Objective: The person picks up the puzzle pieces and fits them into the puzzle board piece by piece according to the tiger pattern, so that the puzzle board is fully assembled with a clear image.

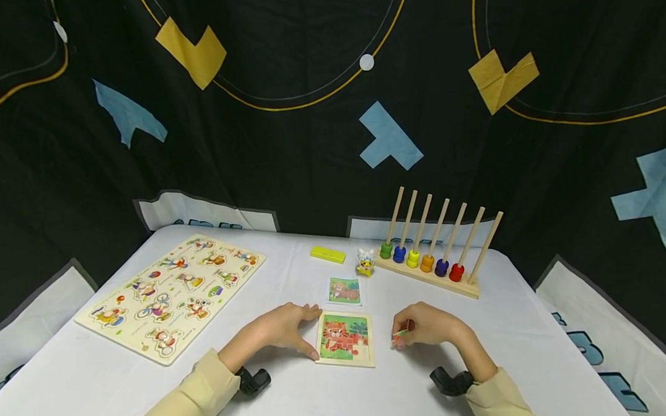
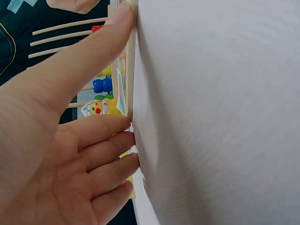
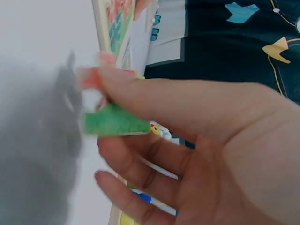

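In the head view, a wooden-framed jigsaw puzzle with a red tiger picture lies on the white table, its lower right corner bare. My left hand rests at the frame's left side, thumb against its edge and fingers stretched out; the left wrist view shows the thumb touching the frame's side. To the right of the puzzle, my right hand pinches a jigsaw piece coloured green and red, held tilted above the table. A small tiger picture card lies just behind the puzzle.
A large wooden peg puzzle board covers the table's left side. Behind the card are a yellow block and a small toy figure. A wooden bead rack with upright pegs stands at the back right.
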`<state>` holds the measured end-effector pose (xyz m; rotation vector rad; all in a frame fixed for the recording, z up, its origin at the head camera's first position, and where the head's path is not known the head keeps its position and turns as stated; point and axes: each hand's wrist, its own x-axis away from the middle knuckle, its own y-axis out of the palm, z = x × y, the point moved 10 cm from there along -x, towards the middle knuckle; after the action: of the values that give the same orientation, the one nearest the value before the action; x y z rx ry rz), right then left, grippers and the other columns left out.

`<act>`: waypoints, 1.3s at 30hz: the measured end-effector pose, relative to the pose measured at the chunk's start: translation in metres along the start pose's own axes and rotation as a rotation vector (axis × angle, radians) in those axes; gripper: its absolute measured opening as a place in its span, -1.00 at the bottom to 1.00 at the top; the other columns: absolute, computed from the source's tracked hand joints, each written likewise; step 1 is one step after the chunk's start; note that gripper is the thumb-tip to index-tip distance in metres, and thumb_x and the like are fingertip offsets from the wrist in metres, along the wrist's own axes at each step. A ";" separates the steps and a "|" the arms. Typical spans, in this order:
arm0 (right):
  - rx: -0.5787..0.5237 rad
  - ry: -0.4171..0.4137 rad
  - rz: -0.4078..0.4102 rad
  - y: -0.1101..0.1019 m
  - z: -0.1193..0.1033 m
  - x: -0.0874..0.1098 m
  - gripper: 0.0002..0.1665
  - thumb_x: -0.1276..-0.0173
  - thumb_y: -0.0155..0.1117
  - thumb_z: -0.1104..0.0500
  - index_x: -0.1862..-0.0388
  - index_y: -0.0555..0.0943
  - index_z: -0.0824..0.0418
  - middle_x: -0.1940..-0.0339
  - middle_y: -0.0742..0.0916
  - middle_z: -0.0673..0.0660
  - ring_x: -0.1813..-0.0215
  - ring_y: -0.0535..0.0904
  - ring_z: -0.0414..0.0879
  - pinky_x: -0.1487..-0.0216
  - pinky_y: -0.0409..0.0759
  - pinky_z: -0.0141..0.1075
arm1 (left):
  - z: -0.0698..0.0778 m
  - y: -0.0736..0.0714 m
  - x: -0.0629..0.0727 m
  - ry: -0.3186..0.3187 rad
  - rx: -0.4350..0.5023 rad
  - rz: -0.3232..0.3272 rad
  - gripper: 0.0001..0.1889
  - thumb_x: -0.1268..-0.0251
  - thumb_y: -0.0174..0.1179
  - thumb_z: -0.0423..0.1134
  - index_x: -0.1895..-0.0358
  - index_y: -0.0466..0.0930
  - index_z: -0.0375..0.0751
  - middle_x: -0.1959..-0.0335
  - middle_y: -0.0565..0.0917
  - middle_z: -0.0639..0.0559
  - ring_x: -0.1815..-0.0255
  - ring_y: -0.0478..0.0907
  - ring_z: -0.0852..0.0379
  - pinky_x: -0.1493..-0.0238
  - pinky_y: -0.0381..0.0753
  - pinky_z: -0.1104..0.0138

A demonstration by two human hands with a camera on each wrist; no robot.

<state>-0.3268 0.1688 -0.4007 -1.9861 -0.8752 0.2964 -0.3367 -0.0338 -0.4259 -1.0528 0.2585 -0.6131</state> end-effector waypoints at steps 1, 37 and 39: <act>-0.009 -0.008 0.004 -0.001 -0.001 0.000 -0.93 -0.25 0.37 0.26 0.38 0.63 0.12 0.51 0.63 -0.11 0.49 0.42 -0.29 0.49 0.41 -0.43 | 0.000 0.000 0.000 0.002 0.003 0.000 0.00 0.25 0.52 0.18 -0.33 0.41 -0.28 -0.39 0.34 -0.18 -0.42 0.22 -0.17 -0.42 0.16 -0.02; -0.116 -0.102 0.212 -0.001 -0.022 -0.017 -0.90 -0.26 0.36 0.29 0.28 0.67 0.10 0.38 0.73 -0.07 0.34 0.58 -0.24 0.38 0.53 -0.37 | 0.003 0.000 0.001 0.033 0.013 0.006 -0.01 0.24 0.52 0.15 -0.31 0.41 -0.36 -0.37 0.36 -0.21 -0.41 0.24 -0.18 -0.41 0.18 0.00; -0.115 -0.109 0.217 -0.001 -0.024 -0.018 -0.91 -0.26 0.36 0.27 0.29 0.67 0.10 0.38 0.73 -0.08 0.35 0.59 -0.24 0.38 0.53 -0.38 | 0.003 -0.001 0.000 0.029 0.009 0.004 0.00 0.24 0.52 0.16 -0.32 0.41 -0.34 -0.37 0.36 -0.20 -0.41 0.24 -0.18 -0.42 0.17 -0.01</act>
<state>-0.3280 0.1413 -0.3895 -2.1935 -0.7594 0.4911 -0.3354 -0.0320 -0.4237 -1.0349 0.2827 -0.6255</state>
